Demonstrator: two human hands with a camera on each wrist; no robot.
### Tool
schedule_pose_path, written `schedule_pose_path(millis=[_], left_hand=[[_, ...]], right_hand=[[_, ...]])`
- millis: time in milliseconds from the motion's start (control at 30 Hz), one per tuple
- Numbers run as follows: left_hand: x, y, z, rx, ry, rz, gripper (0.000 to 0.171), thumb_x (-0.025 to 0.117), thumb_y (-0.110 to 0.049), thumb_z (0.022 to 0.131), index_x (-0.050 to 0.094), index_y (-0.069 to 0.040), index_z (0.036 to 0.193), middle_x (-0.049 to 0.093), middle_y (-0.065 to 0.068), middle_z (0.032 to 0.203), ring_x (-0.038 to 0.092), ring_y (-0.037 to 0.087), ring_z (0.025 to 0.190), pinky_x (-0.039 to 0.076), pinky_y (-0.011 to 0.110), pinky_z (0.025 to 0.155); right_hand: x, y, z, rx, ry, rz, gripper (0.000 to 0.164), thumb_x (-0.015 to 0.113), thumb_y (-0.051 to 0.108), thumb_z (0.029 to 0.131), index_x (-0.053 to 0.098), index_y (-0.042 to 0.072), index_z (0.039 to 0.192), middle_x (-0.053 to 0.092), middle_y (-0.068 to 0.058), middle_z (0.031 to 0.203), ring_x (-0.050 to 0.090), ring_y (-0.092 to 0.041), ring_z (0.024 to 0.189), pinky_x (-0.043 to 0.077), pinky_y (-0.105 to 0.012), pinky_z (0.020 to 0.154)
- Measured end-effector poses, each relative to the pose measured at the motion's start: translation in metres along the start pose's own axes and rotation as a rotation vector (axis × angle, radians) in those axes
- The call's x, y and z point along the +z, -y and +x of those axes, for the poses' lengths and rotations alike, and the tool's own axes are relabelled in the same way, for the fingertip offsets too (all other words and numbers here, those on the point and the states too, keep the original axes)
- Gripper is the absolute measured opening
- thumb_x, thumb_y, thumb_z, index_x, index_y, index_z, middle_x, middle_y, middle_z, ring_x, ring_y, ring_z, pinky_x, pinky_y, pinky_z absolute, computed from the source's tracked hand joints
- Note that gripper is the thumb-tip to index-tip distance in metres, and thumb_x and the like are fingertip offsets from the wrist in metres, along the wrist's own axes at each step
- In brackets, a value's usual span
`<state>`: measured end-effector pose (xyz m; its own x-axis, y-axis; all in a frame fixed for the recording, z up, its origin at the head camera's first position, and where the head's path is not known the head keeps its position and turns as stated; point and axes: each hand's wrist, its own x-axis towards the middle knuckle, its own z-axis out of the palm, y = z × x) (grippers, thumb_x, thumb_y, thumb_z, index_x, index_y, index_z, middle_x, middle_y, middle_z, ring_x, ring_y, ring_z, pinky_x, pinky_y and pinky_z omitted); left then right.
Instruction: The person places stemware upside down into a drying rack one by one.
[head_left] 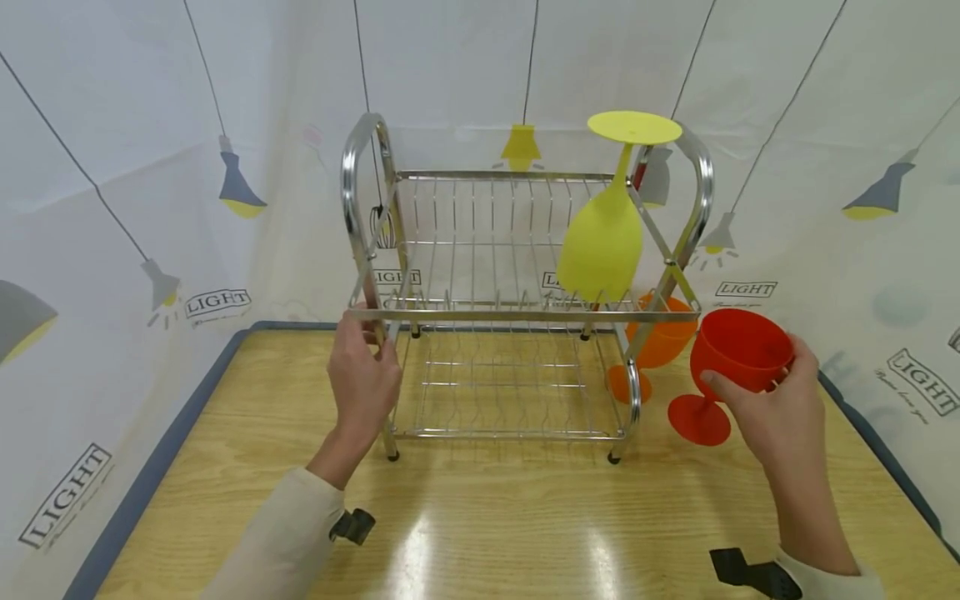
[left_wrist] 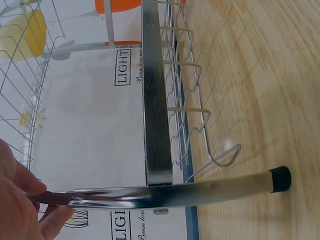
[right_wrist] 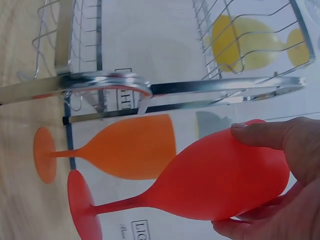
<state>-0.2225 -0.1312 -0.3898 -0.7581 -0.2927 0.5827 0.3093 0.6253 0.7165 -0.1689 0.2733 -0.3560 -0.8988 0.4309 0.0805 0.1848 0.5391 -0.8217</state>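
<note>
A two-tier chrome dish rack (head_left: 517,316) stands on the table. My left hand (head_left: 363,367) grips its left upright post at the height of the upper shelf's front bar; the left wrist view shows thumb and fingers pinching the post (left_wrist: 110,197). On the right, my right hand (head_left: 783,412) holds a red goblet (head_left: 738,350) by its bowl, thumb on the near side. That goblet is upright, its foot close to the tabletop; whether they touch I cannot tell. A yellow goblet (head_left: 603,242) sits upside down on the upper shelf's right end.
An orange goblet (head_left: 663,337) stands upright behind the rack's right side, close to the red one. The lower wire shelf (head_left: 502,385) holds nothing visible. Lamp-printed white cloth (head_left: 465,67) hangs around the wooden table (head_left: 487,517), whose edge is dark blue.
</note>
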Motion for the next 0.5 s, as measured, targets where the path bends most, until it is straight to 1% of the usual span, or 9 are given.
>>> schedule_pose_path(millis=[67,300,400,500], left_hand=[[0.0,0.0,0.0,-0.001,0.004,-0.001,0.034,0.059,0.011,0.083,0.053,0.004,0.115,0.059,0.019,0.101,0.062,0.031,0.085,0.059,0.037,0.064],[-0.001,0.001,-0.001,-0.002,0.014,0.0,0.034,0.059,0.011,0.084,0.052,0.004,0.116,0.059,0.02,0.101,0.063,0.031,0.086,0.06,0.036,0.067],[-0.001,0.001,-0.002,-0.003,0.014,0.012,0.033,0.059,0.01,0.084,0.052,0.004,0.116,0.059,0.019,0.1,0.064,0.032,0.085,0.06,0.037,0.068],[-0.001,0.001,-0.002,-0.004,0.012,0.022,0.032,0.059,0.009,0.085,0.052,0.004,0.115,0.059,0.019,0.1,0.065,0.032,0.084,0.059,0.038,0.068]], right_hand=[[-0.002,0.006,-0.004,-0.014,0.009,-0.002,0.097,0.072,0.032,0.087,0.007,0.01,0.155,0.03,-0.015,0.154,0.034,-0.039,0.132,0.052,-0.05,0.091],[-0.008,0.022,-0.018,-0.042,0.021,-0.007,0.097,0.072,0.031,0.086,0.007,0.009,0.155,0.031,-0.018,0.154,0.033,-0.044,0.133,0.046,-0.063,0.095],[-0.008,0.026,-0.023,-0.04,0.036,-0.006,0.1,0.073,0.031,0.086,0.005,0.009,0.155,0.029,-0.02,0.154,0.033,-0.048,0.134,0.045,-0.065,0.094],[-0.008,0.029,-0.026,-0.059,0.052,-0.01,0.101,0.073,0.031,0.086,0.004,0.008,0.155,0.03,-0.022,0.153,0.033,-0.05,0.132,0.045,-0.066,0.093]])
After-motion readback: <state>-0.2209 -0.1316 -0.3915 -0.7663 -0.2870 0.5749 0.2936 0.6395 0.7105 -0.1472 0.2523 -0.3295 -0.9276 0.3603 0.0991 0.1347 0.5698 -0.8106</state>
